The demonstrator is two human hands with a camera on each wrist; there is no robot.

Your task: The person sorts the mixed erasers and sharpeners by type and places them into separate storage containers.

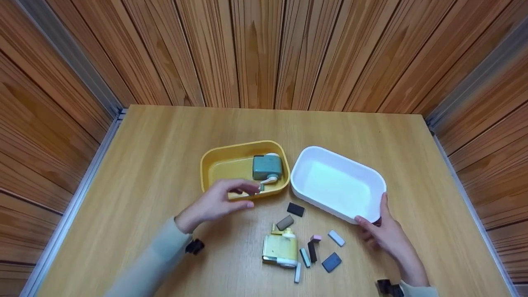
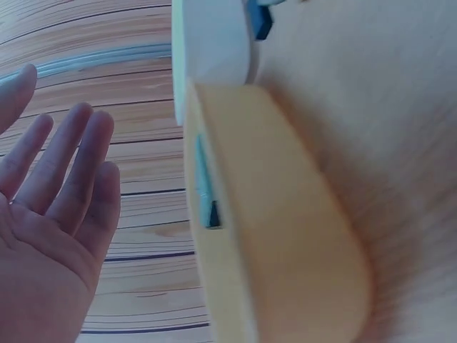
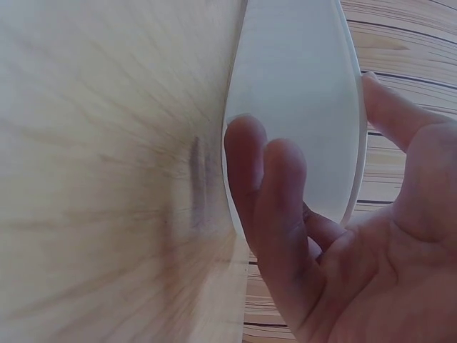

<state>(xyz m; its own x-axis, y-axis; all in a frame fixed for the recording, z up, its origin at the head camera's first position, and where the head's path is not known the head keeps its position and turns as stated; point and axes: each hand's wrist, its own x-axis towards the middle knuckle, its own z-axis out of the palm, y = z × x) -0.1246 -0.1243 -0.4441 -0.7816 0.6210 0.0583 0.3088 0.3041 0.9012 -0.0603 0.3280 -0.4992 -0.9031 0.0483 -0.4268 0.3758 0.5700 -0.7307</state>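
Observation:
The left hand [image 1: 218, 201] hovers by the front edge of a yellow tray [image 1: 225, 154], fingers extended and loosely bent. In the left wrist view its palm and spread fingers hold nothing. Inside the tray lies a teal boxy device [image 1: 266, 167] with a white crank, resembling a pencil sharpener. The right hand [image 1: 385, 235] grips the near right corner of a white tray [image 1: 338, 185], thumb and fingers on opposite sides of its wall. That tray appears bare inside and touches or nearly touches the yellow one.
A pale yellow boxy device [image 1: 280, 249] with similar fittings lies at the front. Around it are small blocks: a black one [image 1: 295, 209], a brown one [image 1: 285, 222], a dark blue one [image 1: 331, 262], a light one [image 1: 336, 238] and several more. Wooden panels [image 1: 255, 53] enclose the table.

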